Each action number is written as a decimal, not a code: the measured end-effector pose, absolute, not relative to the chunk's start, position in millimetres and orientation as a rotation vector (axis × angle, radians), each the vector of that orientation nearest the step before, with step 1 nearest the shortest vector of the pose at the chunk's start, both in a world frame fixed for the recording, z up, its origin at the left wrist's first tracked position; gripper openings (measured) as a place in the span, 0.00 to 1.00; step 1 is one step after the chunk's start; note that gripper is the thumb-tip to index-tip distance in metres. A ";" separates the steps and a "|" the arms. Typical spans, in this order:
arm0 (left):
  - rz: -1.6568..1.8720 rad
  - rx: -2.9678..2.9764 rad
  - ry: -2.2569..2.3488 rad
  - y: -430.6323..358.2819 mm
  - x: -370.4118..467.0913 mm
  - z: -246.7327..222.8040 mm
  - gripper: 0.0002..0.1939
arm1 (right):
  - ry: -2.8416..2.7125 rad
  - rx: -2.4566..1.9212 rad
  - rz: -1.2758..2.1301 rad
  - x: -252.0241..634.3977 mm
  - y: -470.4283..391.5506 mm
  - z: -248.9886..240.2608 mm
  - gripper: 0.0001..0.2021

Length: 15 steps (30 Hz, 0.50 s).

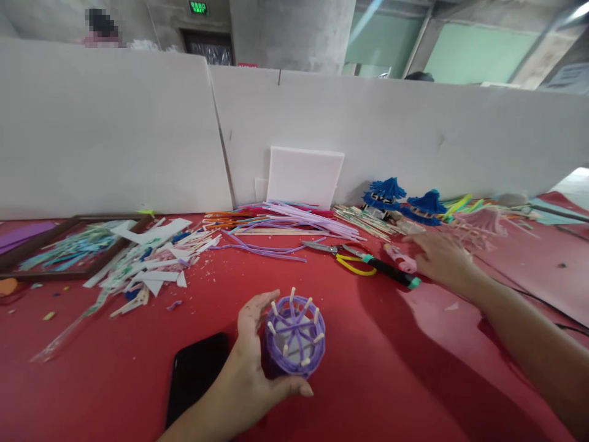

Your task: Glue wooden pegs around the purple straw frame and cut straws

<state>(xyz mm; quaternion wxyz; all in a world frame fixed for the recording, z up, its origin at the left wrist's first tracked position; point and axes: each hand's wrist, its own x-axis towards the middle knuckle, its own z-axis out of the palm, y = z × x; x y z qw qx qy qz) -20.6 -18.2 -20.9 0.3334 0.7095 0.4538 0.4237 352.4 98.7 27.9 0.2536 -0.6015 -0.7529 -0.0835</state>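
Note:
My left hand grips a small purple woven basket made of pipe cleaners wound around upright wooden sticks, held just above the red table. My right hand is stretched out to the right, palm down, fingers spread over the table beside a pink object and a black-handled tool. Its fingers hold nothing. Yellow-handled pliers lie just left of that tool.
A black phone lies under my left wrist. Purple pipe cleaners, wooden sticks, blue tassel pieces and paper scraps litter the back. A wooden frame sits far left. White partition boards close off the back.

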 end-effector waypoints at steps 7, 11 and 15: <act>1.284 1.795 1.082 -14.9 -19.7 -27.4 0.49 | -2.334 -1.001 0.657 239.3 67.5 20.2 0.09; 1.125 1.983 1.145 -20.8 -23.3 -19.1 0.44 | -2.029 -0.889 1.149 200.0 66.0 1.3 0.11; 0.994 1.912 1.182 -29.7 -27.4 -9.9 0.46 | -1.897 -0.964 1.155 190.8 60.5 -22.2 0.08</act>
